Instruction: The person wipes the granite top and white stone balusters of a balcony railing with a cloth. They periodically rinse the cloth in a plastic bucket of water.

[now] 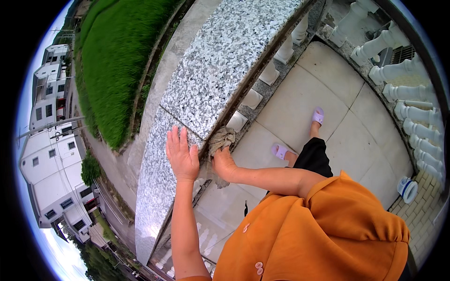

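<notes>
My left hand point(182, 154) lies flat on the speckled granite cap point(221, 59) of a balustrade, just beside a joint between two slabs. Its palm is down, its thumb stands apart, and it holds nothing. My right hand point(224, 164) grips a crumpled, dirty grey-brown cloth point(221, 138) against the inner side edge of the cap, below the top surface. Part of the cloth hangs beneath that hand. Several white balusters point(237, 121) stand under the cap, partly hidden by it.
Pale floor tiles point(302, 102) lie under my feet in lilac slippers point(280, 151). More white balusters point(411, 93) line the opposite side. A white and blue bucket point(407, 189) is at the right. Beyond the cap, a green field point(116, 63) and white houses point(52, 151) lie below.
</notes>
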`<move>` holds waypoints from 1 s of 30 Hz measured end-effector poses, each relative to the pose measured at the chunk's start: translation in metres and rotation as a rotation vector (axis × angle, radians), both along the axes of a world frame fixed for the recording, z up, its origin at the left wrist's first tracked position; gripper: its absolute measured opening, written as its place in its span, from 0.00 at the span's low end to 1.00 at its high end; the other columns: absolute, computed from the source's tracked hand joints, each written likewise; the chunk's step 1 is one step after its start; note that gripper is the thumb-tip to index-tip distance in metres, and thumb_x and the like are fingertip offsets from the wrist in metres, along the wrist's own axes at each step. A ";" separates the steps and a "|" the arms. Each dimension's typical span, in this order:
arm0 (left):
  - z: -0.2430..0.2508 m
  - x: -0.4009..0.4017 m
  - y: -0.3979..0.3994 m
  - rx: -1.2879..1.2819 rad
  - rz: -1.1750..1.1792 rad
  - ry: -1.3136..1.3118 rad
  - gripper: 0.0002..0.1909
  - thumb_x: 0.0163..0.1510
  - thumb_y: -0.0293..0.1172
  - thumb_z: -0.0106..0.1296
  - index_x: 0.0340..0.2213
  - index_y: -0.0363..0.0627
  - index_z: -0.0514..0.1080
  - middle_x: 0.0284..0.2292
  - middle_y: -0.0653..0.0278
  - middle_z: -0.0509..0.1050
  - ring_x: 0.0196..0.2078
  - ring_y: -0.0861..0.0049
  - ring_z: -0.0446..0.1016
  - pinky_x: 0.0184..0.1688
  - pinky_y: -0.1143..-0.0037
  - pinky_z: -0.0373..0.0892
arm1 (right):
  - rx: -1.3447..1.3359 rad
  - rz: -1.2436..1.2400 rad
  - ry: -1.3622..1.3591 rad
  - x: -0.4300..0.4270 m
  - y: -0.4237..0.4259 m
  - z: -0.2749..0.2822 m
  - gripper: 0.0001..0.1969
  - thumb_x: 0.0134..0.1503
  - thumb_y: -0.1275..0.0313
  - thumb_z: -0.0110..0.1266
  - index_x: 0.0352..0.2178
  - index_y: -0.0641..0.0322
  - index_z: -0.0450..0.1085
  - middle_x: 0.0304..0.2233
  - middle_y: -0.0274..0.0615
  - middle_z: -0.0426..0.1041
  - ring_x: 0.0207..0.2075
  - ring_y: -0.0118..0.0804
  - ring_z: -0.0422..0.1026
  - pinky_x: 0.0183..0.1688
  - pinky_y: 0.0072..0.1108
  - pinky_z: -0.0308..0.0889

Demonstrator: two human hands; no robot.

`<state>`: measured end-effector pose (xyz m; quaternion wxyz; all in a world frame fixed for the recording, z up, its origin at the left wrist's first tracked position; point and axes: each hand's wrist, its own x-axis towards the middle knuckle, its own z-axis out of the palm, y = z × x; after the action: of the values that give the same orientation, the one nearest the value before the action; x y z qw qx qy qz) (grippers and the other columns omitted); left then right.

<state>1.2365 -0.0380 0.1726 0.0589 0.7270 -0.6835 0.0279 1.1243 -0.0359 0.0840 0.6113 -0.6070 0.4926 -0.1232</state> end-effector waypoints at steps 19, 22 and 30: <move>-0.001 0.006 0.006 -0.048 0.069 -0.015 0.26 0.50 0.43 0.42 0.51 0.53 0.59 0.55 0.62 0.54 0.58 0.63 0.50 0.57 0.65 0.46 | 1.364 -0.004 -0.926 -0.103 -0.085 -0.009 0.18 0.51 0.64 0.39 0.39 0.65 0.66 0.37 0.44 0.71 0.37 0.36 0.71 0.42 0.26 0.66; -0.004 0.005 0.001 -0.048 0.047 -0.016 0.26 0.50 0.43 0.42 0.51 0.54 0.59 0.55 0.62 0.54 0.58 0.63 0.50 0.57 0.66 0.46 | 0.970 0.307 -0.501 -0.084 -0.076 0.008 0.19 0.51 0.61 0.41 0.39 0.63 0.66 0.36 0.41 0.71 0.36 0.31 0.70 0.39 0.24 0.66; -0.002 0.007 0.004 -0.034 0.036 0.006 0.26 0.50 0.43 0.42 0.51 0.52 0.59 0.55 0.60 0.55 0.58 0.61 0.50 0.57 0.65 0.45 | 0.676 -0.130 -0.452 -0.034 -0.078 0.053 0.17 0.47 0.68 0.45 0.35 0.72 0.65 0.31 0.43 0.69 0.30 0.31 0.68 0.32 0.22 0.64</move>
<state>1.2430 -0.0343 0.1709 0.0727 0.7381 -0.6696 0.0384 1.0899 -0.1137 0.1374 0.8601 -0.2973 0.3958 -0.1232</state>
